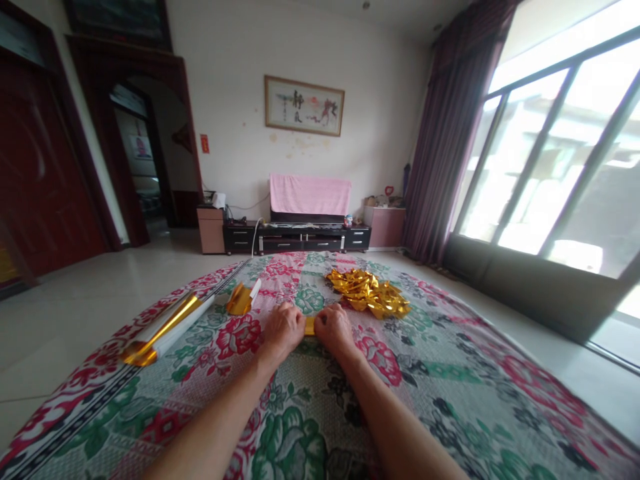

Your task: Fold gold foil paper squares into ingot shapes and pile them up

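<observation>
Between my two hands lies a small piece of gold foil paper [310, 326], low over the flowered cloth [290, 440]. My left hand [285, 328] is closed on its left end, fingers curled in. The right end is gripped by my right hand [334, 327], also closed. My fingers hide both ends of the piece. Just beyond my right hand is a heap of folded gold foil pieces [370, 293]. Left of my left hand sits a small stack of gold foil sheets [241, 298] with a white edge showing.
A partly unrolled gold and white foil roll [170, 330] lies at the left on the cloth. Beyond the cloth's far edge stands a black TV cabinet [280, 240], with a pink cloth [310, 193] draped over the screen. A purple curtain [435, 147] hangs by the window at right.
</observation>
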